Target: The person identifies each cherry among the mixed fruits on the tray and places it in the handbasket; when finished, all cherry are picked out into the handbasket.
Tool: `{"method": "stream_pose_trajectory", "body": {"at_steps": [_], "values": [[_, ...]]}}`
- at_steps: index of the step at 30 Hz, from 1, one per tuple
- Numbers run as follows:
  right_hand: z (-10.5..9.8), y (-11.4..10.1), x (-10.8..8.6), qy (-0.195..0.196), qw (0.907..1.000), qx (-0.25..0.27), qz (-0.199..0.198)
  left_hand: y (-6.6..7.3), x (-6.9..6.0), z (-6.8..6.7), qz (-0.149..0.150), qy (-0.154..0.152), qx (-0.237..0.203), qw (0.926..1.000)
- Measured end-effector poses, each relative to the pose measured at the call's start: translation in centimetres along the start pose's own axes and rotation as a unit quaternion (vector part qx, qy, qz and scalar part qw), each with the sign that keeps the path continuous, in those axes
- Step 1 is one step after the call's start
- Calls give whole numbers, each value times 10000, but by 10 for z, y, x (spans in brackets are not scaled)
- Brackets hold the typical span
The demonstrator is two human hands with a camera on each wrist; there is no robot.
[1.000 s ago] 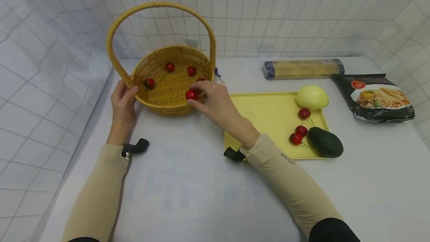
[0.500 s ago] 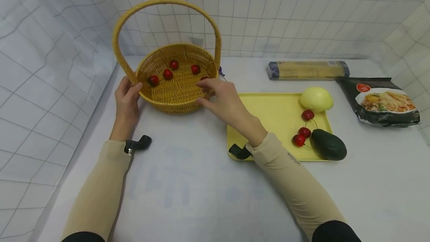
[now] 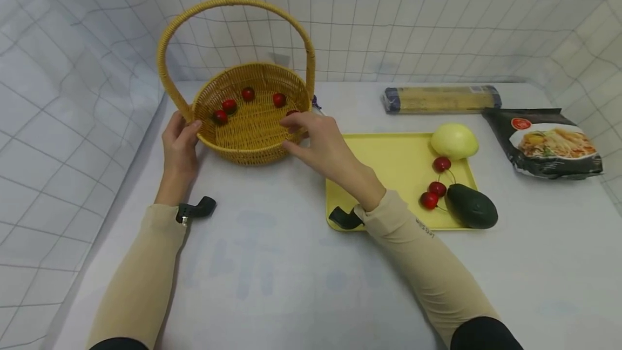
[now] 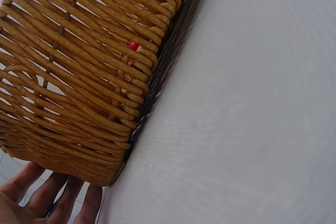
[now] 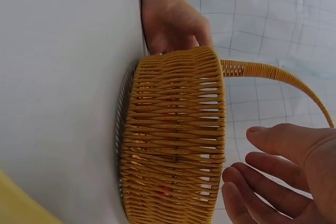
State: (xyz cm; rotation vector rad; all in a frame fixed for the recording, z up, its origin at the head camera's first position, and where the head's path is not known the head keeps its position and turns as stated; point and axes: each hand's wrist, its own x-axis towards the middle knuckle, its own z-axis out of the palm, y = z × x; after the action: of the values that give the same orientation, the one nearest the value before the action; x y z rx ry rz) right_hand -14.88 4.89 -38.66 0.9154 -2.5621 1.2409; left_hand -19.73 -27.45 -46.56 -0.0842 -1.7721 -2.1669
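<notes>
The left hand (image 3: 180,147) gripped the wicker basket (image 3: 248,156) near its handle's base, thumb at the rim; a light, steady hold there probably served best. The right hand (image 3: 328,142), fingers parted and loosely bent, held nothing at the right rim; releasing low, then lifting clear of the wicker, seemed wise. Five cherries (image 3: 229,106) showed inside. One, pinched by the right hand a second earlier, now lay leftward, beside another.

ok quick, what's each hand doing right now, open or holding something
Left hand: holding the basket at its rim.
Right hand: open, holding nothing.
</notes>
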Motion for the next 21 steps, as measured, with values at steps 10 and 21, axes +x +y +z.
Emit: {"method": "stream_pose_trajectory", "body": {"at_steps": [10,21], "values": [[-21,-7,-5,19,9983,576,125,-1,1,0,-10,18,-290,9996],[-42,12,-35,-142,9979,280,565,1,1,0,-23,-27,-217,9998]]}}
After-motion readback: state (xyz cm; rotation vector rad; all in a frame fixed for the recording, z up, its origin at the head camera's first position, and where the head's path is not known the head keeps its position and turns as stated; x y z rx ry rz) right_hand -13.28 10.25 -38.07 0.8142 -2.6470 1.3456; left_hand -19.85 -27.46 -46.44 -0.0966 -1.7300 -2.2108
